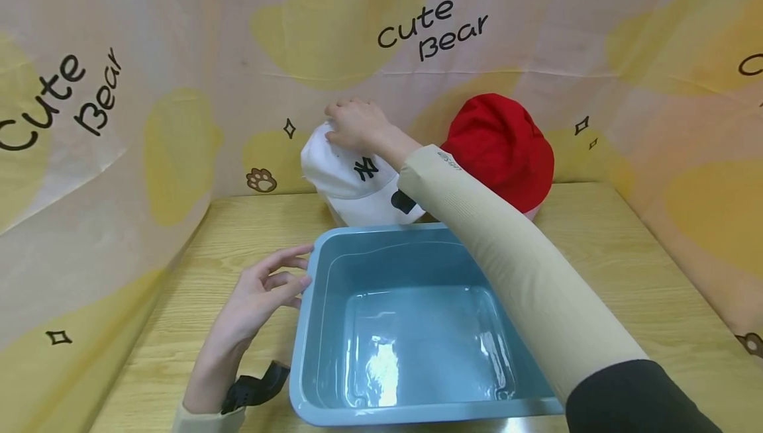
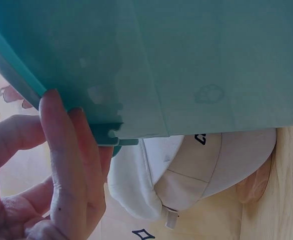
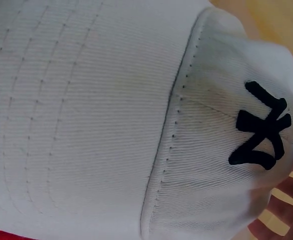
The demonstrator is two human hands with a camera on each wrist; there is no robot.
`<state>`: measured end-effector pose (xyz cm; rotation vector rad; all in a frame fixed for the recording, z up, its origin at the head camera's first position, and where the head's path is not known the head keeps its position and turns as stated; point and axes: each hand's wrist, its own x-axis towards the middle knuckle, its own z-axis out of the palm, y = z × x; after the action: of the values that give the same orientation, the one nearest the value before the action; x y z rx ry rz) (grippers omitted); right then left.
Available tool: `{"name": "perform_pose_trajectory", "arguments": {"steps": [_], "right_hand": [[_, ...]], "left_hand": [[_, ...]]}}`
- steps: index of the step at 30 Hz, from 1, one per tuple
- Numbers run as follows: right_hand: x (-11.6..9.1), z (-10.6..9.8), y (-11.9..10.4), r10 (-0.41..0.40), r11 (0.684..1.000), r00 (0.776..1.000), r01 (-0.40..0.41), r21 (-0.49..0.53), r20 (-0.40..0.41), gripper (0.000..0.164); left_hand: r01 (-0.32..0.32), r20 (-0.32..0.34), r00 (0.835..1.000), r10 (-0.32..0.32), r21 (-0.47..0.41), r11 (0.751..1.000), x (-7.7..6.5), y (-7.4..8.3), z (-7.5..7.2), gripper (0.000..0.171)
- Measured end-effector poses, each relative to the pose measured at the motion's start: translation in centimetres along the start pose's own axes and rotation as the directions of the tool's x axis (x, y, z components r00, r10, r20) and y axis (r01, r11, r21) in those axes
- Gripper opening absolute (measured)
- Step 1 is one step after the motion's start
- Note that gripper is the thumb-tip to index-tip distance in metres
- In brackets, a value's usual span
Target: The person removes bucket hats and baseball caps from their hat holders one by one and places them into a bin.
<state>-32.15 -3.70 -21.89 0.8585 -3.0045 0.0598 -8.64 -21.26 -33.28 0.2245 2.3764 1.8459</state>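
A white baseball cap (image 1: 352,168) with a black monogram stands behind the basin, against the back cloth. My right hand (image 1: 357,125) grips its crown from above; in the right wrist view the fingers (image 3: 286,205) show behind the crown. The cap's stitched brim (image 3: 81,115) faces the camera there. A light blue plastic basin (image 1: 417,413) sits in front on the table, with nothing inside it. My left hand (image 1: 265,290) holds the basin's left rim near its far corner. Under that rim lie the left fingers (image 2: 69,165), while the thumb tip is hidden in the left wrist view.
To the right of the white cap stands a red hat (image 1: 501,148), partly behind my right sleeve (image 1: 507,254). Something pink shows beneath it. A patterned cloth (image 1: 334,22) hangs behind and at both sides of the wooden table (image 1: 632,287).
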Motion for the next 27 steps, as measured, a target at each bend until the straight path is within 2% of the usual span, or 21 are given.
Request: {"name": "perform_pose_trajectory", "arguments": {"steps": [11,27], "right_hand": [[-0.16,0.20,-0.25,0.014,1.000,0.999,-0.015,-0.020,-0.034,0.045],[-0.54,0.28,-0.04,0.001,0.998,0.996,0.005,0.070,-0.084,0.040]], "left_hand": [[0.000,-0.010,1.000,0.000,0.014,1.000,-0.22,0.19,0.04,0.047],[0.006,-0.003,1.000,-0.006,0.025,1.000,-0.44,0.48,0.24,0.048]]}}
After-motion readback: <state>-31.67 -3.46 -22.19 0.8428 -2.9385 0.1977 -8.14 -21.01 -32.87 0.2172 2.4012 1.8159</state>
